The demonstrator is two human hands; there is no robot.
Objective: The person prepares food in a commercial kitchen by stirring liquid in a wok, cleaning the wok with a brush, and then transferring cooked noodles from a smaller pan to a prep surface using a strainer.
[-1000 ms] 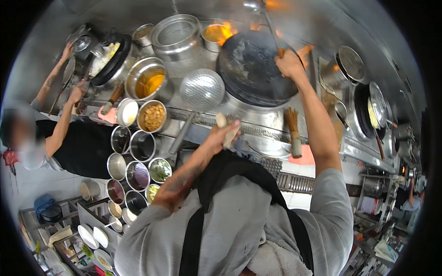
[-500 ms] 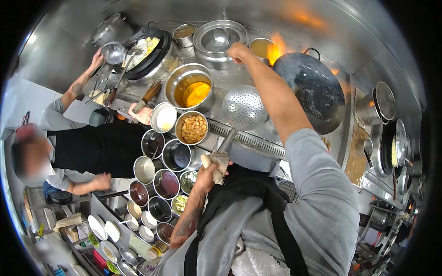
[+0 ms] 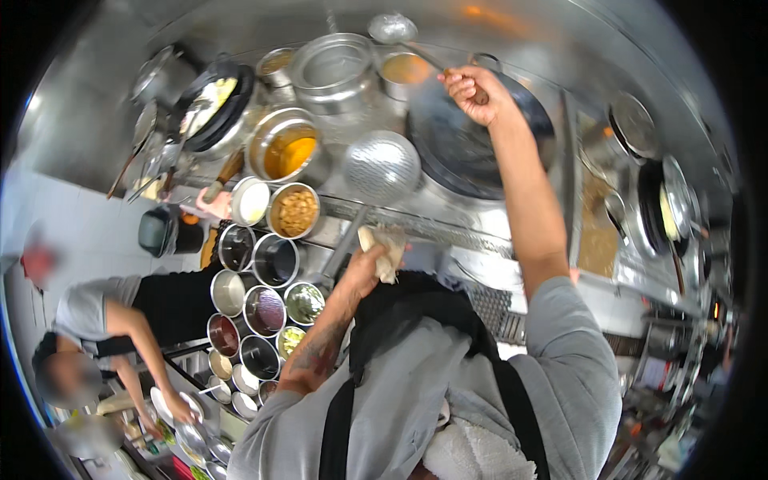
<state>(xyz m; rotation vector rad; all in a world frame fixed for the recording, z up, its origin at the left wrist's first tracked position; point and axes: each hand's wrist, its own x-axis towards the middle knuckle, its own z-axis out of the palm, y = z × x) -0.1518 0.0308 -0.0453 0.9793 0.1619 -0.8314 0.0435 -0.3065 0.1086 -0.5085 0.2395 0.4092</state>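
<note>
My right hand [image 3: 475, 94] is closed round the wooden handle of a ladle [image 3: 392, 30]. The ladle's bowl hangs at the back, close to the wall and beyond a pot of brownish liquid [image 3: 402, 70]. Under this hand lies a large dark wok [image 3: 456, 148], which looks empty. Close to my apron, my left hand [image 3: 364, 272] grips a folded beige cloth [image 3: 386, 250]. Between the cloth and the back pots rests a perforated metal strainer [image 3: 382, 166]. A wide steel pot [image 3: 331, 96] stands left of the wok.
Left of me are a pot of orange liquid [image 3: 288, 152], a pot of brown chunks [image 3: 294, 211] and several sauce pots [image 3: 266, 310]. A second wok [image 3: 212, 108] holds pale food. A co-worker [image 3: 132, 312] reaches toward white plates [image 3: 162, 406]. Lidded pots [image 3: 632, 128] stand right.
My right hand has moved right, from the wide pot to above the wok, raising the ladle. Flames beside the wok have gone. A co-worker has turned from the left wok toward the plates.
</note>
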